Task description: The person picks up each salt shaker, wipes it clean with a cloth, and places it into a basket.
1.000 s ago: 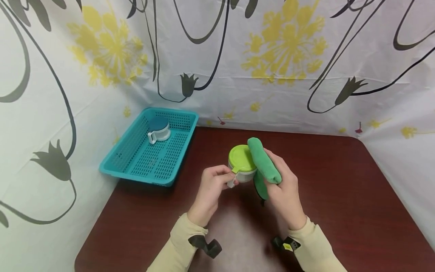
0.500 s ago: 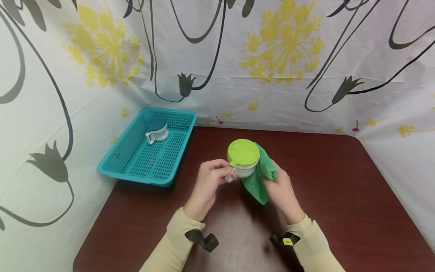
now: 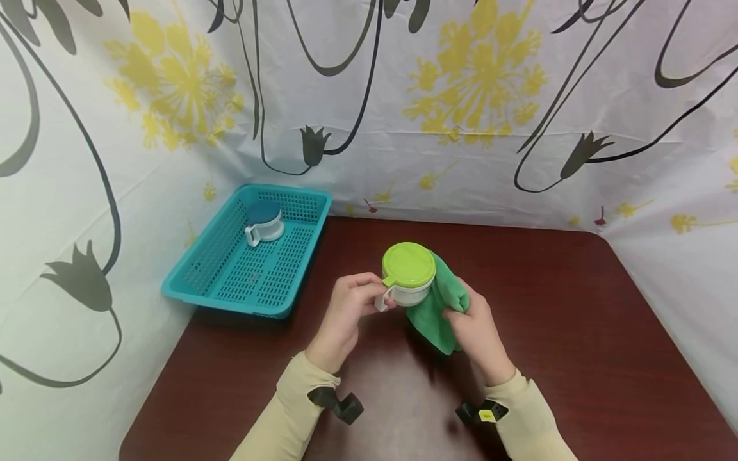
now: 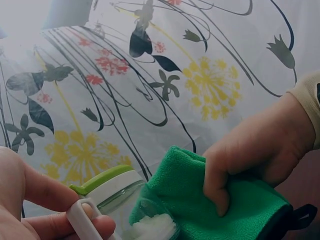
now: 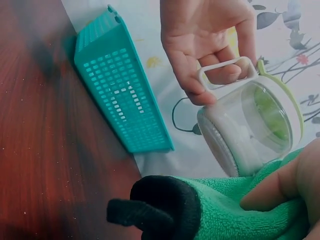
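My left hand point(image 3: 344, 315) pinches the white handle point(image 5: 226, 70) of a clear seasoning jar point(image 3: 408, 274), raised over the table. A lime-green lid point(image 5: 272, 107) covers it, and some white contents point(image 4: 152, 227) show through the wall. My right hand point(image 3: 477, 325) grips a folded green cloth point(image 3: 434, 319) with black edging and a black loop point(image 5: 137, 215). In the left wrist view the cloth lies against the far side of the jar, and part of it hangs below the jar in the head view.
A turquoise perforated basket point(image 3: 248, 282) stands at the back left of the dark red table point(image 3: 553, 307). Inside it is another handled jar with a blue lid point(image 3: 263, 212). White flower-printed sheeting point(image 3: 369, 96) rises behind the table.
The cloth has gone from beside the lid down along the jar's right side, its lower part now hanging open. The right hand has moved slightly down; the left keeps hold of the handle.
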Motion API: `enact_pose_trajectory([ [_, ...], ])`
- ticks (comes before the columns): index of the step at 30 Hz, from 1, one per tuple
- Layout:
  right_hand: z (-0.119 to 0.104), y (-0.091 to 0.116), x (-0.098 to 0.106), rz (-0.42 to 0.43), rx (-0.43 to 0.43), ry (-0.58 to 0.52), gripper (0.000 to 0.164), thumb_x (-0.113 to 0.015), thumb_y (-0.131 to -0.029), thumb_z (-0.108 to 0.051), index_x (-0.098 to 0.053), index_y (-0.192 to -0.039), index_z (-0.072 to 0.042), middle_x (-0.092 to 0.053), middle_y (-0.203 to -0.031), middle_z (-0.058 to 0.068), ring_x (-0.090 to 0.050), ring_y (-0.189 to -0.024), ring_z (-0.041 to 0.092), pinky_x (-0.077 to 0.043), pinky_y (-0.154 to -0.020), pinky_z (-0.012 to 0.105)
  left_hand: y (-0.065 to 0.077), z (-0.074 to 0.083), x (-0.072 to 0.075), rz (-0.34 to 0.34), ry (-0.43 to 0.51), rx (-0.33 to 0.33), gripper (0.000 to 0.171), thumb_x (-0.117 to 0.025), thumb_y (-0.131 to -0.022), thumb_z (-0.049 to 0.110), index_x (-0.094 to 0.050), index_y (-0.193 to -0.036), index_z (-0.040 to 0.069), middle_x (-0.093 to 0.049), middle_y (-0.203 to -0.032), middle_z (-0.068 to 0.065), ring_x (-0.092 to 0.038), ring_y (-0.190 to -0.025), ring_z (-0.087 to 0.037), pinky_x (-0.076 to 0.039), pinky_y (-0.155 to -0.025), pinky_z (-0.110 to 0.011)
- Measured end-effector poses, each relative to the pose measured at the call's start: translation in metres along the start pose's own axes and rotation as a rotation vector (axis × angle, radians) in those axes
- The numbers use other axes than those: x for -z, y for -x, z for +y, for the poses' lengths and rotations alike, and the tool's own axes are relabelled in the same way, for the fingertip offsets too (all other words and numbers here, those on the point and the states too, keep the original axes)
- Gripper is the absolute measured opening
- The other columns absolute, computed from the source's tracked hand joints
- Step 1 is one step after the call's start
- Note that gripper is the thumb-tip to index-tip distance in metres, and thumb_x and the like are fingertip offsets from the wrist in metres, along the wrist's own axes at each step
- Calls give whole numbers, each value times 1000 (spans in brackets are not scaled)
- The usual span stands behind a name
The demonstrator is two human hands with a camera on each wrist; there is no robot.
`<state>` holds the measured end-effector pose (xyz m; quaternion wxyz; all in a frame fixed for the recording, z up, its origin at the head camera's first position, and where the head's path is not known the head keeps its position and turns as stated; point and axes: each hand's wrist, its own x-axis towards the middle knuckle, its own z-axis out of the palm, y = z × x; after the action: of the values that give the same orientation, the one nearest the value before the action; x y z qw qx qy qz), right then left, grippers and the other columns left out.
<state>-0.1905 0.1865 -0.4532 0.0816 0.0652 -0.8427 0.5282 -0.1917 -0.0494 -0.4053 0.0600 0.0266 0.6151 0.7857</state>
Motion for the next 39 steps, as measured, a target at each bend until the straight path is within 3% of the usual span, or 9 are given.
enact_pose_trajectory([
  [6, -1, 1, 0, 2, 8, -3, 60, -55, -77, 12, -64, -125, -24, -65, -105, 2, -56, -89, 20, -46, -77, 31, 0, 1, 3, 1, -16, 6, 17, -60, -89, 6, -67, -85, -9, -68, -78, -18, -67, -74, -34, -57, -78, -40],
  [14, -9, 2, 2, -19, 1, -9, 56, -59, -82, 11, -63, -130, -16, -67, -112, 7, -59, -94, 22, -49, -81, 35, 0, 3, 5, 12, -27, -3, 17, -59, -89, 5, -67, -84, -8, -68, -78, -20, -68, -74, -37, -57, -78, -39],
  [25, 2, 0, 5, -21, 32, -15, 46, -66, -89, -1, -65, -129, -24, -68, -116, 0, -62, -100, 18, -51, -86, 40, -1, 1, 8, 18, -48, 6, 18, -59, -89, 7, -67, -82, -7, -67, -78, -19, -67, -74, -34, -57, -78, -41],
  [29, 0, -2, 13, 52, 14, 19, 46, -66, -89, -1, -65, -130, -23, -68, -119, -1, -61, -104, 15, -50, -87, 37, -1, -2, 8, 6, -45, 10, 18, -59, -89, 7, -67, -81, -7, -67, -77, -20, -67, -75, -37, -57, -79, -42],
  [33, -14, 1, 22, 178, 16, -12, 46, -65, -92, -2, -65, -131, -26, -67, -122, -4, -60, -109, 11, -49, -89, 31, 0, -6, 7, -13, -52, 9, 18, -61, -88, 8, -67, -80, -6, -66, -75, -18, -66, -74, -36, -57, -78, -41],
  [36, -32, 8, 26, 263, 91, -75, 48, -64, -94, -1, -64, -135, -26, -66, -127, -4, -60, -115, 11, -47, -92, 27, 0, -9, 6, -26, -52, 20, 17, -61, -88, 7, -67, -80, -7, -66, -74, -18, -65, -72, -33, -56, -76, -40],
  [39, -51, 16, 27, 271, 186, -113, 49, -64, -94, 1, -62, -138, -22, -64, -132, -1, -59, -120, 14, -47, -95, 27, 0, -12, 4, -39, -52, 29, 16, -61, -88, 6, -67, -80, -7, -66, -73, -18, -65, -70, -32, -56, -75, -40],
])
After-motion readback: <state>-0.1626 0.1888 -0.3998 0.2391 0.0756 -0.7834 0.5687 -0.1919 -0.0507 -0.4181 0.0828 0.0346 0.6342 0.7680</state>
